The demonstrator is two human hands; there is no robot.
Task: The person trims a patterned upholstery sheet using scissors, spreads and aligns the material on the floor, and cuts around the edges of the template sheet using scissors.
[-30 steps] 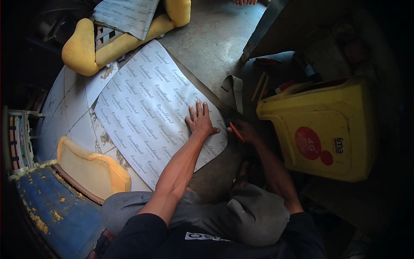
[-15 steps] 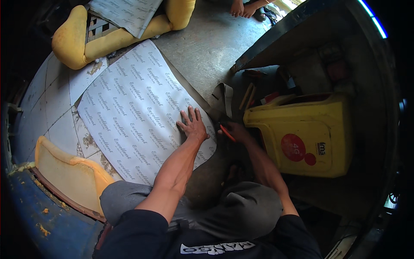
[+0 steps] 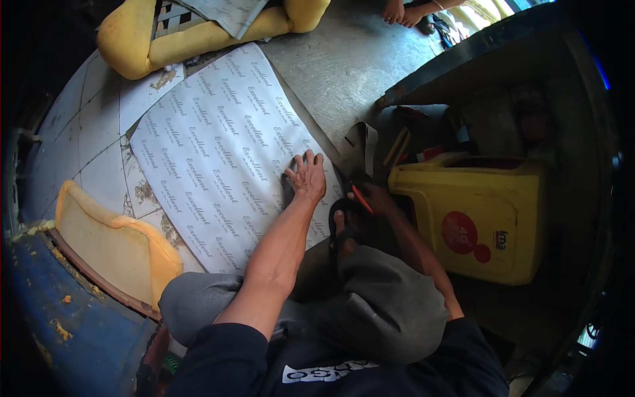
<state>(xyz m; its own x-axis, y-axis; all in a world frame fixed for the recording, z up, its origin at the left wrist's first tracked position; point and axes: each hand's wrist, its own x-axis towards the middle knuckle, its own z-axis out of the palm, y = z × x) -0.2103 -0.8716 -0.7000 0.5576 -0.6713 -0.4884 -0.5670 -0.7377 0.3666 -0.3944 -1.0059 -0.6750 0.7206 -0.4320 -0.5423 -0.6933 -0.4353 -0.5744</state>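
Note:
A large white sheet (image 3: 221,152) with rows of grey print lies on the floor in front of me. My left hand (image 3: 307,175) presses on its right part, fingers spread and slightly bent. Just off the sheet's right edge, my right hand (image 3: 378,198) is closed around a slim orange-red tool (image 3: 361,199). That hand is in shadow, and the tool's working end cannot be made out. My sandalled foot (image 3: 340,228) rests at the sheet's near right corner, between the two hands.
A yellow foam-padded frame (image 3: 198,49) stands beyond the sheet. A curved foam-edged panel (image 3: 109,231) lies at left. To the right are a yellow plastic stool (image 3: 489,225) on its side, a grey strip (image 3: 369,147) and a dark table (image 3: 463,59). Another person's hands (image 3: 403,13) show at the top.
The view has shifted, so the scene sits further right. My foot has come to the sheet's near right corner. My left hand stays on the sheet, its fingers a little more bent.

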